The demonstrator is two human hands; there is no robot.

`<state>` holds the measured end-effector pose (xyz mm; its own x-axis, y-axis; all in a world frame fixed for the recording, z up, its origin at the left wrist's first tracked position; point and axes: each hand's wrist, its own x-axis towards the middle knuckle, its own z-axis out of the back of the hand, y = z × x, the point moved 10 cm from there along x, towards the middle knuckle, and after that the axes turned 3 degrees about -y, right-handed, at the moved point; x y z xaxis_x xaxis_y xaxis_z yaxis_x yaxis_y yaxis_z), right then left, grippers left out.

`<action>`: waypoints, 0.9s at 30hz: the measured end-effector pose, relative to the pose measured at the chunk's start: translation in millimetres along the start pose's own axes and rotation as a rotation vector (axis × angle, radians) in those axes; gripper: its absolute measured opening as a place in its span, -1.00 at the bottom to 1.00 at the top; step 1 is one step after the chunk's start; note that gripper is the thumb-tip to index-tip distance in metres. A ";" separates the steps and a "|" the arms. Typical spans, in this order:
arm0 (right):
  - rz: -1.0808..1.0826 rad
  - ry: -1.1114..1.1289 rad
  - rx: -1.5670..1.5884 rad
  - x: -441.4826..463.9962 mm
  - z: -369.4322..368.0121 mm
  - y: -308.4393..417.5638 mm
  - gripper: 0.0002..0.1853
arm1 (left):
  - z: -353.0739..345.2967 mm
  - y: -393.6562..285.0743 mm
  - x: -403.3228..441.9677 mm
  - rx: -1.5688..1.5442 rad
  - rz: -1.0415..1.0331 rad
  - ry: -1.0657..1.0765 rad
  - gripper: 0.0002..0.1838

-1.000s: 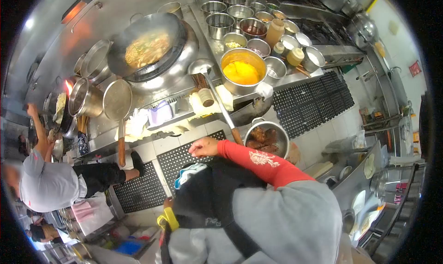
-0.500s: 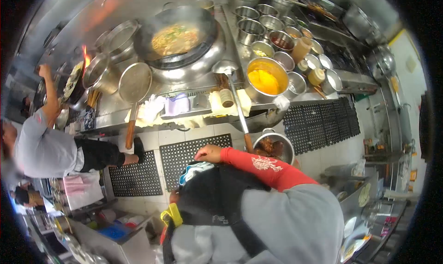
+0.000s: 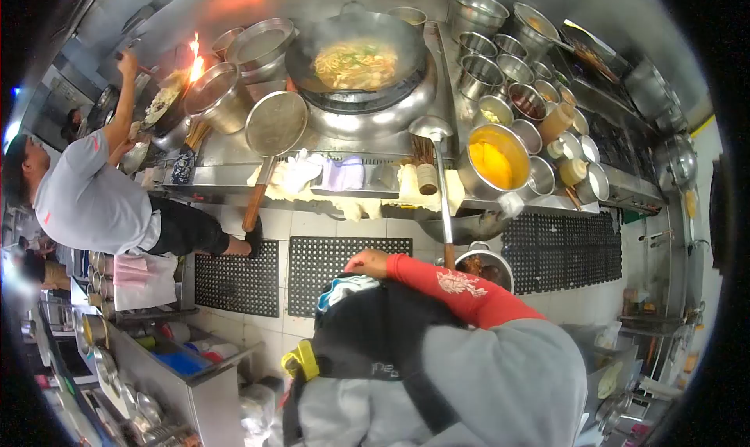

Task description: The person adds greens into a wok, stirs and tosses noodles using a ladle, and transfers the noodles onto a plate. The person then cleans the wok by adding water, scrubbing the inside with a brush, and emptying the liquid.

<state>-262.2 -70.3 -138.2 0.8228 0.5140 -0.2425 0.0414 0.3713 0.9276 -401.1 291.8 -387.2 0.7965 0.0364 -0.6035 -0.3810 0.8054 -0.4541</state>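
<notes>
My right hand [image 3: 367,264], at the end of a red sleeve, is in front of my waist with its fingers curled down. It grips a blue and white cloth [image 3: 348,289] at the top of my black apron [image 3: 359,330]; the fingertips are partly hidden. My left hand cannot be seen. Ahead, a wok [image 3: 351,95] holds noodles [image 3: 355,64] with bits of green, and steam rises from it. A long-handled ladle [image 3: 431,128] rests on the stove edge to its right. To the left lies a round strainer [image 3: 276,124] with its wooden handle sticking out over the edge.
Orange-yellow liquid fills a metal pot [image 3: 466,169] on the right, beside several steel containers and squeeze bottles [image 3: 574,170]. Folded cloths [image 3: 344,173] lie along the stove edge. At the left, a co-worker [image 3: 94,189] works at a flaming pan [image 3: 166,103]. Black mats [image 3: 320,269] cover the floor.
The view has shifted, so the stove appears further right and more of the co-worker shows. My right hand stays at the cloth by my waist.
</notes>
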 end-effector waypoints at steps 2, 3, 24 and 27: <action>0.076 -0.001 -0.003 4.7 -0.6 -3.1 -0.70 | 1.6 -2.9 3.3 -0.009 -0.010 -0.001 -0.55; 0.114 -0.002 -0.004 6.4 -0.5 -4.6 -0.68 | 2.8 -5.0 6.3 -0.016 -0.015 -0.001 -0.55; -0.029 -0.081 0.198 -10.7 8.8 -51.7 -0.82 | 50.5 -95.5 -22.4 -0.054 0.131 0.032 -0.56; -0.029 -0.111 0.086 -14.7 25.4 -5.3 -0.81 | 35.5 -70.2 -10.1 0.040 0.114 -0.068 -0.50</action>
<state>-260.2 -99.4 -132.3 0.8779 0.4136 -0.2412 0.1109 0.3143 0.9428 -365.7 255.9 -325.9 0.7796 0.1676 -0.6034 -0.4527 0.8165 -0.3582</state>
